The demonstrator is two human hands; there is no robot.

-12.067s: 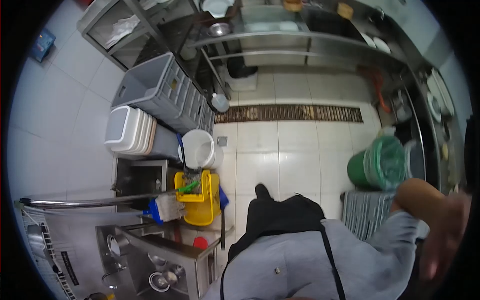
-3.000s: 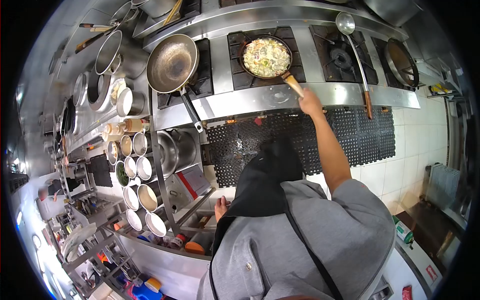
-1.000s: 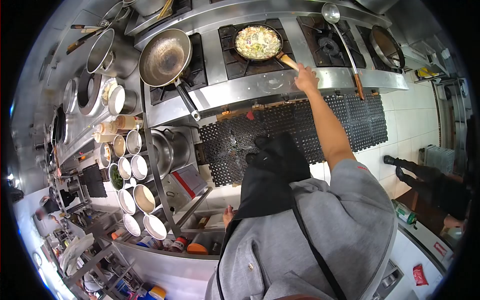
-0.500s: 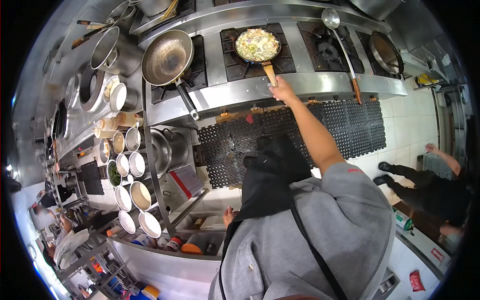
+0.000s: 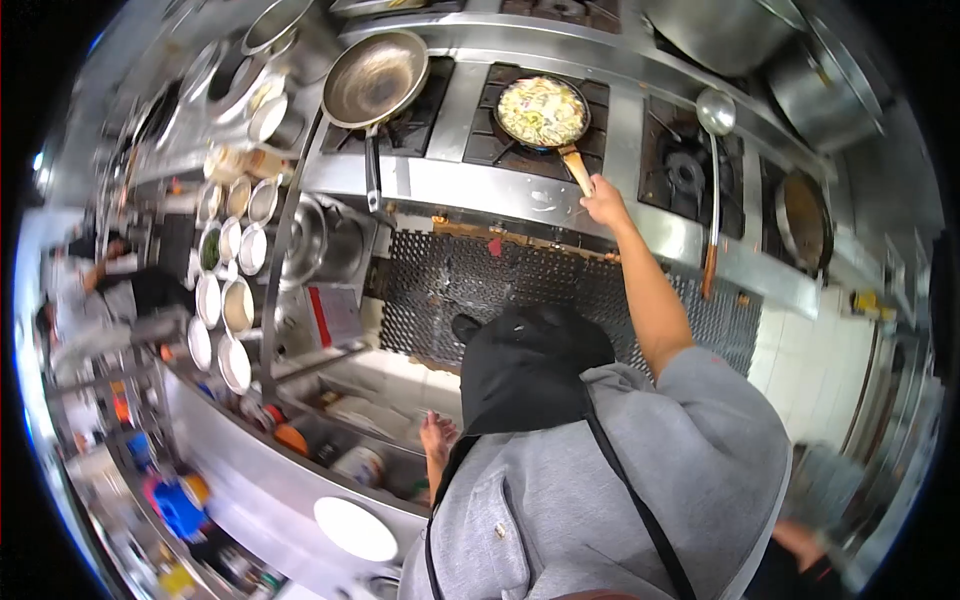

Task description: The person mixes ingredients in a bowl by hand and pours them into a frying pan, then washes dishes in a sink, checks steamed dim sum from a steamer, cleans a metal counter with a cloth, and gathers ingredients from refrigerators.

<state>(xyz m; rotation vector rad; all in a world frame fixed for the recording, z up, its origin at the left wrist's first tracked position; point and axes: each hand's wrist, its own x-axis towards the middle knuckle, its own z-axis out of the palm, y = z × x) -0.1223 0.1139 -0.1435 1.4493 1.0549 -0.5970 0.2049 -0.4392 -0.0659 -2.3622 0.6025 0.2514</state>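
My right hand [image 5: 604, 203] is closed around the light wooden handle of a frying pan [image 5: 574, 167]. The pan sits on a burner and holds a pale, chopped mixture with bits of green [image 5: 542, 110]. To its left, a larger wok-like pan [image 5: 374, 80] with a black handle rests on another burner. On the right, a long ladle [image 5: 716, 112] with a wooden grip lies across the stove. Low by my left side, my left hand [image 5: 437, 436] hangs with its fingers apart and nothing in it, nearest the steel counter with containers.
Several round tubs of ingredients [image 5: 238, 304] line the left counter. A white plate [image 5: 355, 528] lies on the lower counter. Big pots [image 5: 825, 85] stand behind the stove. A perforated black mat [image 5: 430, 290] covers the floor. Other people are at the left and lower right.
The view has turned, so the stove appears farther right and the white plate shows. My left hand is more visible. My right hand keeps hold of the pan handle.
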